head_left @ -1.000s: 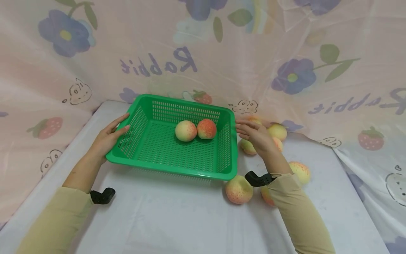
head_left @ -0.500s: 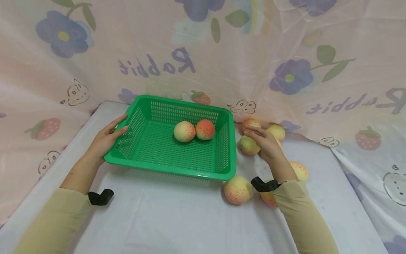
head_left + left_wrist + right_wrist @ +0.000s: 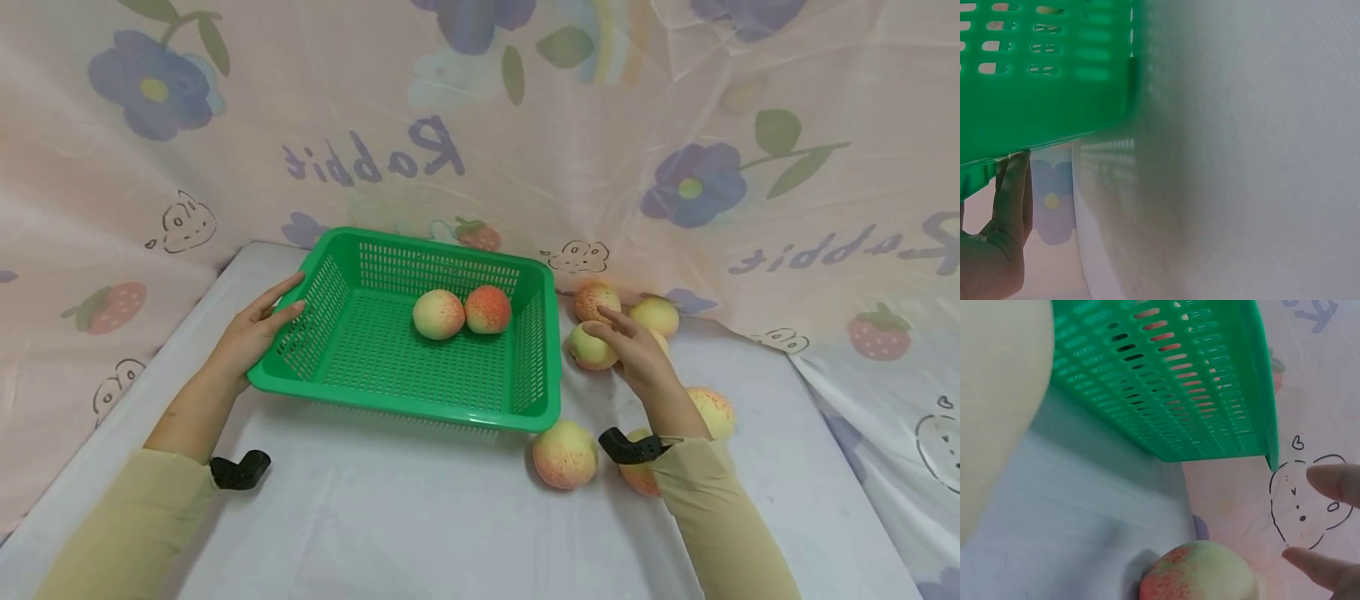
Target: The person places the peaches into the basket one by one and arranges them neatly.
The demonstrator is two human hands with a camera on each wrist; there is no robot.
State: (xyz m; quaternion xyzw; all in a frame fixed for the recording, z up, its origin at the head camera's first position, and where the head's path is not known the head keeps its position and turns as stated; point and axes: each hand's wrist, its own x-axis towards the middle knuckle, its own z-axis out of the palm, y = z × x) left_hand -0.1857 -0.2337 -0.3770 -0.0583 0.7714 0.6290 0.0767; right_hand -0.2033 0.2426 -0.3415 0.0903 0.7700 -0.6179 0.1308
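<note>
Beyond the white table (image 3: 375,525), patterned cloth; left grip (image 3: 246,340) pinches the likely light, stiff green basket (image 3: 390,362) at nine o'clock; right grip (image 3: 639,353) loosely spread.

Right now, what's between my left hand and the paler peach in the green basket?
In the head view, the left wall of the green basket, then a bare stretch of its slotted floor, lie between your left hand and the paler peach.

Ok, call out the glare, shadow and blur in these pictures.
Head view: slight glare on the near rim of the green rectangular plastic basket; left wrist view: a soft shadow under it on the white cloth-covered tabletop; right wrist view: a pale cream rounded shape at the left edge, blurred.
</note>
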